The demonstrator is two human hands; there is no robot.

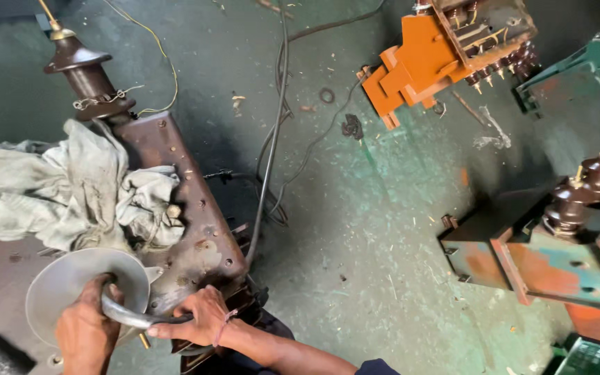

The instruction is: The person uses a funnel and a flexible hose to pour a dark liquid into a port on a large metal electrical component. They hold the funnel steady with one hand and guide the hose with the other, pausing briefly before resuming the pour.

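Note:
A grey metal funnel [64,281] stands on the brown lid of a transformer tank [189,208] at the lower left. A curved grey tube [128,317] bends down into the funnel. My left hand [85,335] grips the tube's end at the funnel's mouth. Further along, at the edge of the lid, my right hand [199,316] is closed around the same tube; a thin thread band circles that wrist. A crumpled dirty rag [71,187] lies on the lid just above the funnel.
A brown ribbed bushing [88,73] rises from the lid's far end. Black cables [272,139] trail over the green floor. An orange-painted transformer core [446,52] lies at the top right. A rusty teal tank [543,267] with brown bushings stands at the right.

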